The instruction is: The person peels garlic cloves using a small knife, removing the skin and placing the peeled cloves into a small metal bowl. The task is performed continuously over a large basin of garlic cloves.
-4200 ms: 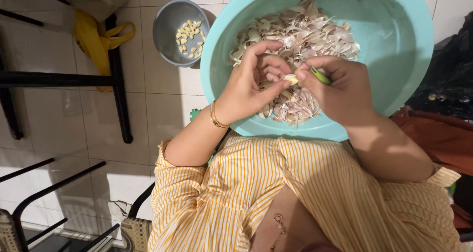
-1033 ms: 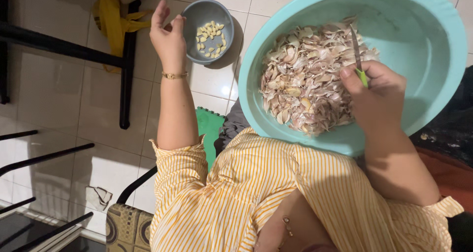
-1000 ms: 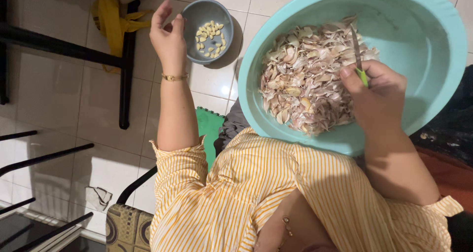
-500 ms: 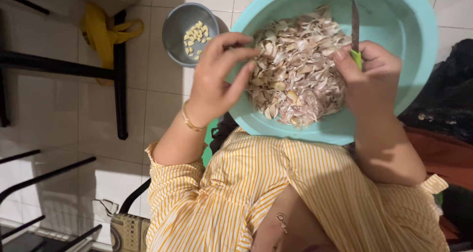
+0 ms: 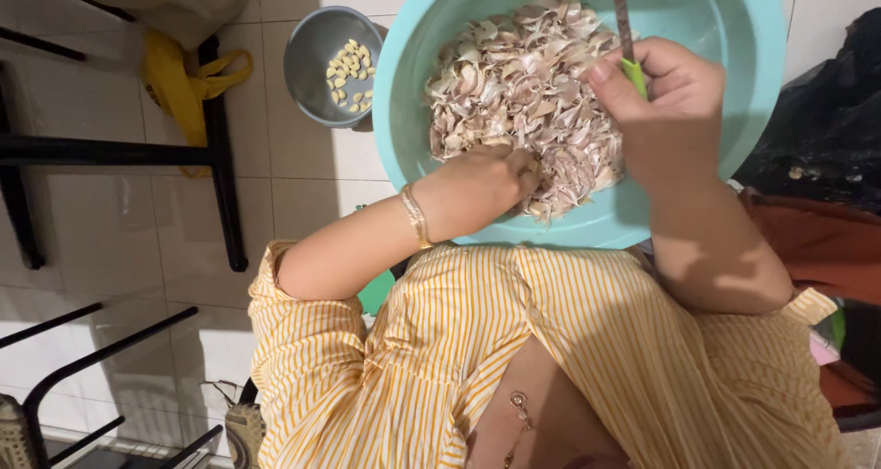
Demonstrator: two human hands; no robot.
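A large turquoise basin (image 5: 734, 65) rests in front of me, filled with a heap of garlic cloves and papery skins (image 5: 523, 74). My left hand (image 5: 477, 186) is down in the heap at its near edge, fingers curled among the pieces; what it grasps is hidden. My right hand (image 5: 665, 111) is closed around a knife with a green handle (image 5: 633, 72), its blade pointing up over the basin. A small grey bowl (image 5: 307, 65) with several peeled cloves (image 5: 349, 70) stands on the tiled floor to the left of the basin.
Black metal furniture legs (image 5: 220, 166) stand to the left, with a yellow bag (image 5: 174, 83) hanging by them. More black frame bars (image 5: 83, 377) lie at the lower left. Dark and orange cloth (image 5: 826, 203) sits at the right.
My left hand went out to the grey bowl, then came back and dropped into the near edge of the garlic heap. My right hand has kept the knife upright over the basin.
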